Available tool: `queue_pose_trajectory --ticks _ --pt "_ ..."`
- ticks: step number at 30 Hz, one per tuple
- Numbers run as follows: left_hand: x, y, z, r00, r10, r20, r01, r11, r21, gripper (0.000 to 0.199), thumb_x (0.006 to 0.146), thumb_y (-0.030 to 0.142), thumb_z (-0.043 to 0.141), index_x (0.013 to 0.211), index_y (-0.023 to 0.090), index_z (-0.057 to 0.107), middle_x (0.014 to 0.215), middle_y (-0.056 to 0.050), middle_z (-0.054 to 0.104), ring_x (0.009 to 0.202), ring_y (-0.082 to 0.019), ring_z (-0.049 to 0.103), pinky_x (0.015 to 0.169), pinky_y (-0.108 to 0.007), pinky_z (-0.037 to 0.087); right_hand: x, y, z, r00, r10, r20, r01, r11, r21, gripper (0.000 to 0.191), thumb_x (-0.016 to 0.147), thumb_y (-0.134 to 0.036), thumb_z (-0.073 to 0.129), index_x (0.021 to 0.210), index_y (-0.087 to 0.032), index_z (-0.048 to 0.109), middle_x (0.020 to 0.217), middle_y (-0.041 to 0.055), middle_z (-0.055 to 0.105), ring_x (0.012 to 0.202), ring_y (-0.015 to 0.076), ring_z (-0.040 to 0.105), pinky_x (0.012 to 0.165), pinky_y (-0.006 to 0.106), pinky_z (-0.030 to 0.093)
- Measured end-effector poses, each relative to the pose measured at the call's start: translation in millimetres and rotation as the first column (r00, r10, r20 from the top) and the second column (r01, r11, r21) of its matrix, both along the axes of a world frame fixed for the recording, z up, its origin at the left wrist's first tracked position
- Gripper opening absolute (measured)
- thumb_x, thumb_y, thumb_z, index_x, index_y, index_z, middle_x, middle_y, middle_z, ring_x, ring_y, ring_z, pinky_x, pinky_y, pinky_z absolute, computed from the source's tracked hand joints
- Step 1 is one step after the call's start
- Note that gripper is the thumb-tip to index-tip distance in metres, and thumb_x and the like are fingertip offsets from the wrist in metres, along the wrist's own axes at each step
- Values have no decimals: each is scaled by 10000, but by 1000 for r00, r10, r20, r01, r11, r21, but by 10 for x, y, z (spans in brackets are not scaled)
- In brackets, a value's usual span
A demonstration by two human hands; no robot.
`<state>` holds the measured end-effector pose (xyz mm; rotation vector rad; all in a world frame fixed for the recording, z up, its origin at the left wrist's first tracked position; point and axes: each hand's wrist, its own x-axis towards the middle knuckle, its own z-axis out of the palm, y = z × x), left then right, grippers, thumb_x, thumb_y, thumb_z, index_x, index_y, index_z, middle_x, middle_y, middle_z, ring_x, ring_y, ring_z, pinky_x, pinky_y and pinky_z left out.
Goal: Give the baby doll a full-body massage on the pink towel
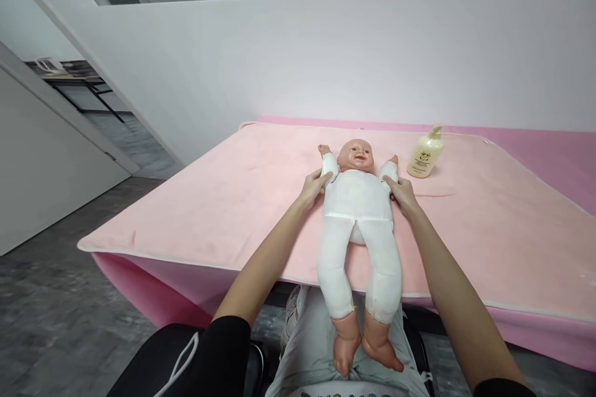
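A baby doll with a white cloth body lies face up on the pink blanket, its head toward the wall. Its legs reach past the table's front edge, the feet above my lap. My left hand is closed around the doll's raised arm on the left side of the view. On the other side, my right hand grips the doll's other raised arm, thumb on top. Some of my fingers are hidden beneath the arms. A pale yellow pump bottle stands just beyond my right hand.
Under the blanket a darker pink cloth covers the table and hangs over its front. A white wall rises behind the table. At the left are a white door and grey floor. A black chair is at the lower left.
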<state>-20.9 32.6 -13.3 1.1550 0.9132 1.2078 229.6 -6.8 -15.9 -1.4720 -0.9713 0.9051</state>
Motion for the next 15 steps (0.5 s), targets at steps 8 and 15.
queue_pose_trajectory --ticks 8,15 --pt "15 -81 112 979 24 201 -2 994 -109 282 461 107 678 740 142 660 770 -25 666 664 -136 584 629 -256 427 49 20 58 924 27 -381 23 992 127 155 553 -296 620 657 -196 562 626 -15 562 606 131 522 554 256 436" --pt "68 -93 98 976 -27 216 32 999 -18 416 494 128 700 909 159 701 861 -38 694 759 -163 612 698 -272 442 9 68 -10 944 13 -330 42 987 158 232 502 -264 614 714 -182 567 674 1 590 643 149 536 567 260 425"
